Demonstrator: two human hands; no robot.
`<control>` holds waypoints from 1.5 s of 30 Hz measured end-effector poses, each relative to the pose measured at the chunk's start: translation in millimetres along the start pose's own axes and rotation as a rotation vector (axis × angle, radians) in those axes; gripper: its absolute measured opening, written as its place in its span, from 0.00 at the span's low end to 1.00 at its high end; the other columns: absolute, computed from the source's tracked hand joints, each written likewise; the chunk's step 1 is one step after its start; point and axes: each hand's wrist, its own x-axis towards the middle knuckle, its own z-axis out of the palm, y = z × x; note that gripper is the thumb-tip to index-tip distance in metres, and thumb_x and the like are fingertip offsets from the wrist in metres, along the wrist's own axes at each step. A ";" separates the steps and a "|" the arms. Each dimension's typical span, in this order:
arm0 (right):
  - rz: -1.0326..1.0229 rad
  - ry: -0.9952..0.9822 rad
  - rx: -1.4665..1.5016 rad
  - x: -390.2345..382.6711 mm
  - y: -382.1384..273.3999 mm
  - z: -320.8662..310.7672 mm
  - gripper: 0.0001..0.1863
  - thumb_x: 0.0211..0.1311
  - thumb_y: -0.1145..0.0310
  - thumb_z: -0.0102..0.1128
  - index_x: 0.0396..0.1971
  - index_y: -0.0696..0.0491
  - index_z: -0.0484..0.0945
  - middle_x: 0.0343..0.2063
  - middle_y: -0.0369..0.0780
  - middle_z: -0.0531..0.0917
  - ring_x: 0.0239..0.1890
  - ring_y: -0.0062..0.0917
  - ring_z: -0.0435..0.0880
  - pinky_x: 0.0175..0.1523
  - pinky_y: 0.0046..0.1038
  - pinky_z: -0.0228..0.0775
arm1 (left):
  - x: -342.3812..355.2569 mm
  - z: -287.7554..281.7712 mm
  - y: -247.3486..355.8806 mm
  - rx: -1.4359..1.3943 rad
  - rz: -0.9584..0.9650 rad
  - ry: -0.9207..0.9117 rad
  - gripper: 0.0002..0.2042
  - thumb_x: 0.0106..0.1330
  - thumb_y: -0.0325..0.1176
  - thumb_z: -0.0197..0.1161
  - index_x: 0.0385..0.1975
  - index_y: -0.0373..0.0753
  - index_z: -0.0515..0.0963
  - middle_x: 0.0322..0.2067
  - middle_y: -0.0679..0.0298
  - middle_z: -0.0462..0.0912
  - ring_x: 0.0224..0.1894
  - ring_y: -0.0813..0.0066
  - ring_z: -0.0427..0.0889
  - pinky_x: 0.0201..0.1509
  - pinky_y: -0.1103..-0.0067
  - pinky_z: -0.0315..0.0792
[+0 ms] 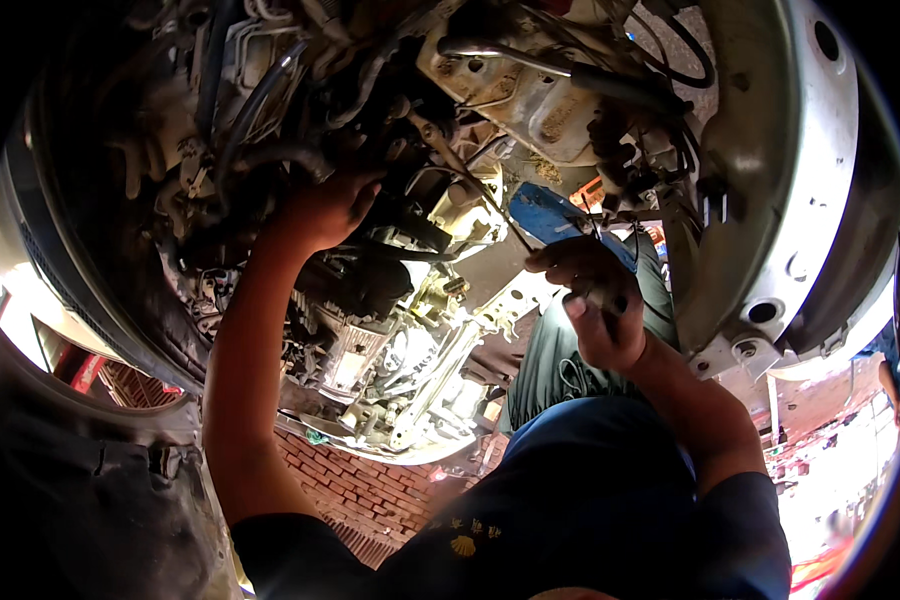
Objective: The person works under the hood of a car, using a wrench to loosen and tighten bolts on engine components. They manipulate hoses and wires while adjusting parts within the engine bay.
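My right hand (605, 300) is closed around the near end of a long, thin wrench (460, 165). The wrench slants up and left into the engine bay, and its wider head lies among dark parts. My left hand (330, 210) reaches in next to a dark hose (285, 155), left of the wrench. Its thumb shows, but the fingers are lost in shadow, so what they touch is hidden. Below that hand sits a dark rounded part (365, 285), with a ribbed metal engine part (350, 355) under it.
A pale metal bracket plate (530, 95) lies beyond the wrench. The curved body panel (810, 170) bounds the right side. Hoses and pipes crowd the upper left. A blue object (545, 212) lies beyond my right hand. Brick paving (360, 490) shows below.
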 end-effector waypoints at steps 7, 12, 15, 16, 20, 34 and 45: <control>-0.023 -0.309 0.143 16.1 -20.9 3.8 0.22 0.55 0.85 0.58 0.52 0.57 0.77 0.53 0.50 0.82 0.51 0.41 0.84 0.52 0.37 0.77 | 43.6 22.8 -22.6 0.481 0.220 -0.147 0.12 0.65 0.29 0.61 0.47 0.43 0.84 0.51 0.47 0.81 0.51 0.49 0.80 0.56 0.60 0.74; 0.108 -0.255 0.289 -18.3 1.7 4.3 0.19 0.55 0.83 0.56 0.48 0.58 0.79 0.50 0.49 0.82 0.53 0.45 0.82 0.56 0.40 0.75 | 52.2 30.5 -38.6 0.397 0.199 -0.228 0.10 0.65 0.29 0.62 0.44 0.43 0.85 0.41 0.52 0.85 0.46 0.50 0.83 0.57 0.60 0.74; 0.150 -0.202 0.239 -25.7 -0.7 -5.5 0.18 0.57 0.85 0.56 0.49 0.57 0.77 0.50 0.47 0.82 0.47 0.33 0.84 0.48 0.31 0.77 | 49.4 29.5 -39.2 0.216 0.166 -0.219 0.09 0.66 0.28 0.62 0.43 0.42 0.84 0.40 0.53 0.85 0.47 0.49 0.83 0.57 0.62 0.74; 0.153 -0.197 0.239 -27.7 -2.5 -7.7 0.18 0.57 0.85 0.56 0.49 0.57 0.77 0.50 0.47 0.82 0.47 0.33 0.84 0.48 0.31 0.77 | 48.6 27.5 -35.0 0.122 0.144 -0.207 0.08 0.66 0.26 0.62 0.43 0.42 0.84 0.42 0.52 0.85 0.48 0.49 0.82 0.57 0.62 0.75; 0.378 -0.167 0.233 -18.3 -11.7 -7.8 0.17 0.64 0.84 0.56 0.52 0.58 0.77 0.50 0.45 0.82 0.47 0.31 0.85 0.49 0.29 0.78 | 40.9 28.1 -14.7 0.208 0.150 -0.070 0.08 0.67 0.25 0.62 0.43 0.40 0.84 0.44 0.51 0.83 0.50 0.49 0.81 0.56 0.64 0.75; 0.222 -0.179 -0.462 -20.1 19.2 8.8 0.07 0.66 0.76 0.64 0.42 0.59 0.79 0.33 0.46 0.85 0.32 0.35 0.87 0.35 0.33 0.76 | -3.4 2.2 8.1 0.094 0.277 0.087 0.11 0.72 0.34 0.63 0.51 0.42 0.80 0.47 0.51 0.83 0.49 0.50 0.84 0.52 0.64 0.78; 0.305 -0.278 -0.401 -31.1 30.3 7.1 0.12 0.67 0.63 0.67 0.42 0.56 0.79 0.26 0.45 0.83 0.25 0.38 0.84 0.31 0.36 0.77 | -13.9 -7.5 6.6 -0.291 0.346 -0.008 0.17 0.66 0.23 0.57 0.54 0.36 0.75 0.51 0.53 0.80 0.58 0.56 0.78 0.67 0.69 0.68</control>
